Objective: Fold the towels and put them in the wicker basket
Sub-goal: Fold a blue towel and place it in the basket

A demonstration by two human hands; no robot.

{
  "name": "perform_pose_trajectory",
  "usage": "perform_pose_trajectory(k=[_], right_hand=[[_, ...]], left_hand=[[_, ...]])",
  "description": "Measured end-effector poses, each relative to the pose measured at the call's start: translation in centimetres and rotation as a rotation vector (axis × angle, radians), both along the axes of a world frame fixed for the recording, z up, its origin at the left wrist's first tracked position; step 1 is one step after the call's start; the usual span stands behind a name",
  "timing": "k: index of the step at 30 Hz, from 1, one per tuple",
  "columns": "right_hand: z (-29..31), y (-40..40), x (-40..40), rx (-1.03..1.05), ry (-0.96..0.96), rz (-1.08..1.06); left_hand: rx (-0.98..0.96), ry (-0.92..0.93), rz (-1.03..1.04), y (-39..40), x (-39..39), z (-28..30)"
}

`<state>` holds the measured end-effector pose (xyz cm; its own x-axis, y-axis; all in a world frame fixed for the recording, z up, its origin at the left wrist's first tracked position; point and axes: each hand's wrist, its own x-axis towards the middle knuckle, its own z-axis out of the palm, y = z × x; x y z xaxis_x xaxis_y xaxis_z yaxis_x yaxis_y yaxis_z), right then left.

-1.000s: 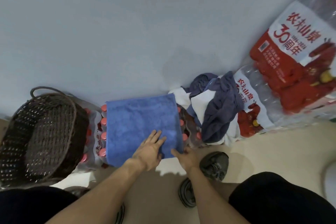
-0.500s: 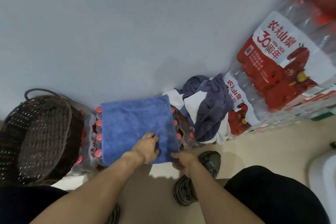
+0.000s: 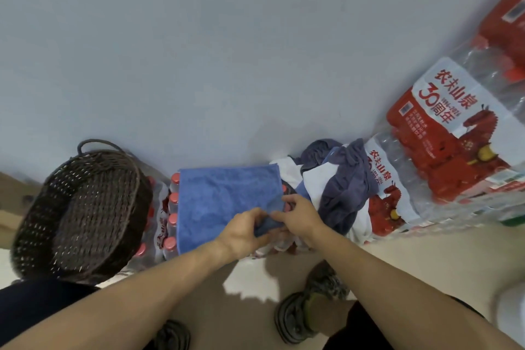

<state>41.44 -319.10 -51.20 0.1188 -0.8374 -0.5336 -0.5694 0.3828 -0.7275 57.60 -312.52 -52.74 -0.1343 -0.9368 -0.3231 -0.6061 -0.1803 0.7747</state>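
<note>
Pale wall behind, both hands' fingers (image 3: 279, 214) pinching blue towel (image 3: 224, 199) corner, wicker basket (image 3: 82, 210) left

The towel (image 3: 227, 196) is plain bright blue. The wicker basket (image 3: 82, 213) is dark brown weave. The bottle caps (image 3: 173, 202) are pinkish red. The water pack wrap (image 3: 443, 133) is red and white with red characters. The heaped cloths (image 3: 338, 179) are slate blue and white. The wall (image 3: 227, 51) is pale grey-blue.

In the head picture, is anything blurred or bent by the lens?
Head view: wide-angle bending curves the floor line and tilts the red-and-white bottled-water packs; both hands on the blue terry towel look slightly soft; the dark woven wicker basket stays fairly sharp.
</note>
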Motion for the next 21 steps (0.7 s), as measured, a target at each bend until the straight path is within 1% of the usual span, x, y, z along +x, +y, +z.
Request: perform_pose_trajectory(k=[2, 4, 5, 6, 7, 8, 9, 10, 11, 13, 16, 19, 21], right_hand=[[-0.2, -0.6, 0.0, 0.064, -0.051, -0.014], [0.3, -1.1, 0.2, 0.202, -0.199, -0.073], [0.6, -1.2, 0.3, 0.235, -0.243, -0.083], [0.7, -1.4, 0.4, 0.186, -0.206, -0.038], [0.7, -1.5, 0.4, 0.079, -0.101, 0.049], [0.6, -1.6, 0.3, -0.059, 0.034, 0.173], [0.6, -1.5, 0.4, -0.191, 0.126, 0.305], [0.7, -1.4, 0.6, -0.277, 0.145, 0.416], [0.7, -1.2, 0.9, -0.303, 0.113, 0.488], [0.6, -1.2, 1.4, -0.277, 0.054, 0.557], [0.4, -1.6, 1.5, -0.306, 0.095, 0.519], [0.0, -2.0, 1.0, -0.334, 0.104, 0.386], [-0.4, -2.1, 0.9, -0.31, 0.079, 0.304]], left_hand=[[-0.053, 0.009, 0.065, -0.1, -0.2, -0.2], [-0.065, 0.023, 0.096, -0.3, -0.1, -0.4], [-0.059, 0.033, 0.117, -0.4, 0.1, -0.4], [-0.059, 0.029, 0.147, -0.6, 0.3, -0.4], [-0.053, 0.017, 0.173, -0.9, 0.5, -0.4], [-0.043, 0.013, 0.184, -1.2, 0.7, -0.4], [-0.033, 0.024, 0.178, -1.5, 0.8, -0.3], [-0.035, 0.044, 0.161, -1.8, 0.9, -0.2], [-0.039, 0.063, 0.145, -2.0, 1.0, -0.1], [-0.044, 0.117, 0.133, -2.2, 1.1, 0.0], [-0.053, 0.136, 0.167, -2.3, 1.5, -0.2], [-0.046, 0.179, 0.238, -2.4, 2.0, -0.3], [-0.004, 0.212, 0.218, -2.3, 2.3, -0.2]])
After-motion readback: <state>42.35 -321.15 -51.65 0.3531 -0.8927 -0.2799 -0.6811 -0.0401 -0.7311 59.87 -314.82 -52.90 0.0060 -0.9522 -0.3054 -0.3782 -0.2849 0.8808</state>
